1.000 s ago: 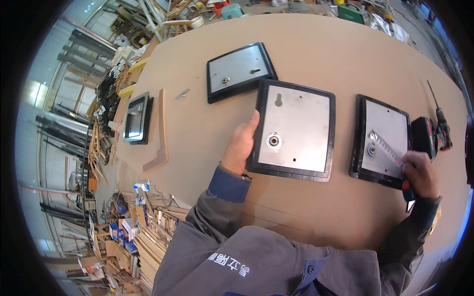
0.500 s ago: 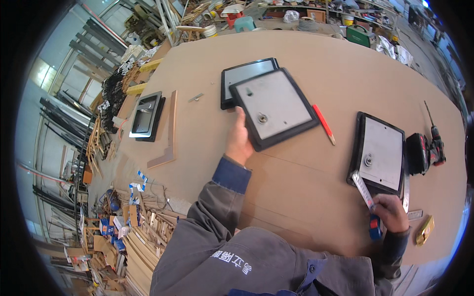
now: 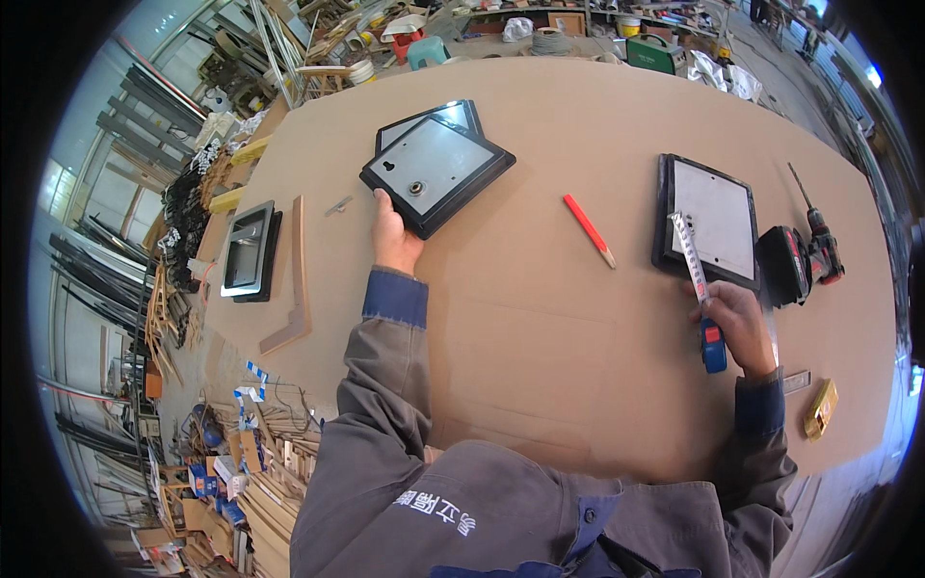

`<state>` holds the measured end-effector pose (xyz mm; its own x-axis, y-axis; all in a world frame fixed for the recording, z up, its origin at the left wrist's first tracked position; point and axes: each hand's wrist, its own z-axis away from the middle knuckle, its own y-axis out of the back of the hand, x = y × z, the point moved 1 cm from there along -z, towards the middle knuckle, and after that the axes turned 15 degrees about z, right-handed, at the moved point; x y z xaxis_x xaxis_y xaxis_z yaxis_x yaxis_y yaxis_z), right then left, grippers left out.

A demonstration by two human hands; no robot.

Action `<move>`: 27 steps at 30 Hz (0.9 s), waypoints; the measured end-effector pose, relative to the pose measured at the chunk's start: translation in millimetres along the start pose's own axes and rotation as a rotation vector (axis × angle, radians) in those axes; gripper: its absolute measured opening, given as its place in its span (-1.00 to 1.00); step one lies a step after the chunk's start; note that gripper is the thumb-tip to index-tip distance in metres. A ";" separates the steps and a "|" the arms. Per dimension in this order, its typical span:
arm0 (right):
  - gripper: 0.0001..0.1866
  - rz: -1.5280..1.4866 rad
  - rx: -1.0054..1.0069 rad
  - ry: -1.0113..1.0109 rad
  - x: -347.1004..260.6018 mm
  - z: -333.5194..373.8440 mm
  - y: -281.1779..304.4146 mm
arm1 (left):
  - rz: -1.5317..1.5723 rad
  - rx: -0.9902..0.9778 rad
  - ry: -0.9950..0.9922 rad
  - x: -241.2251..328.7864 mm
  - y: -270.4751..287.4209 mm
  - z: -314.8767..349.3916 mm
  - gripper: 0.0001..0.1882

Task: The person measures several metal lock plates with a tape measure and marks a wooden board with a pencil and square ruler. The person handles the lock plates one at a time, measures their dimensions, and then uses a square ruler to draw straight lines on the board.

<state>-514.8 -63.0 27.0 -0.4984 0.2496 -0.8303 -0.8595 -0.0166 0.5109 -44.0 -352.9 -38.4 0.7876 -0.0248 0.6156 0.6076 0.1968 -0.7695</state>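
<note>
My left hand point(image 3: 397, 239) grips the near corner of a black-framed panel point(image 3: 443, 164) with a grey metal face, a keyhole-shaped hole and a round lock fitting. It overlaps a similar framed panel point(image 3: 463, 114) behind it. On the right, my right hand point(image 3: 740, 323) is closed round a blue and red tape measure point(image 3: 713, 349). The tape's pulled-out blade point(image 3: 690, 255) reaches over a third framed panel point(image 3: 718, 207), covering part of its face. Between the panels lies a red flat pencil point(image 3: 586, 225).
A cordless drill point(image 3: 824, 252) stands right of the third panel. Nearer lie a metal square point(image 3: 796, 382) and a yellow object point(image 3: 821, 409). On the left are a recessed metal fitting point(image 3: 251, 252), an L-shaped strip point(image 3: 297, 279) and a small metal piece point(image 3: 338, 205).
The view has shifted. My left hand has carried its panel left and away, turning it over the back panel. The third panel and my right hand with the tape measure are farther away.
</note>
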 end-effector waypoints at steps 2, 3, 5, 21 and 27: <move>-0.80 -0.054 0.007 0.002 4.7 -15.0 -1.0 | 0.011 0.001 -0.042 1.9 -1.7 -13.2 -0.32; -0.80 -0.053 0.005 0.040 3.8 -22.7 -4.4 | -0.003 0.010 -0.054 7.1 0.7 -15.8 -0.32; -0.79 -0.038 0.036 0.081 6.1 -28.2 -3.0 | -0.021 0.008 -0.029 -0.8 1.4 -25.8 -0.32; -0.77 -0.033 0.057 0.043 -4.1 -22.5 -4.7 | -0.707 0.217 -0.410 74.1 45.4 -34.5 -0.37; -0.75 0.018 0.057 0.101 -5.2 -18.8 -8.5 | -1.325 0.166 -1.118 129.2 47.0 -24.1 -0.40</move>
<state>-507.0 -82.5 22.8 -0.5252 0.1508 -0.8375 -0.8437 0.0357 0.5356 88.7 -370.4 0.9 -0.6804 0.3795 0.6269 0.6560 0.6967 0.2902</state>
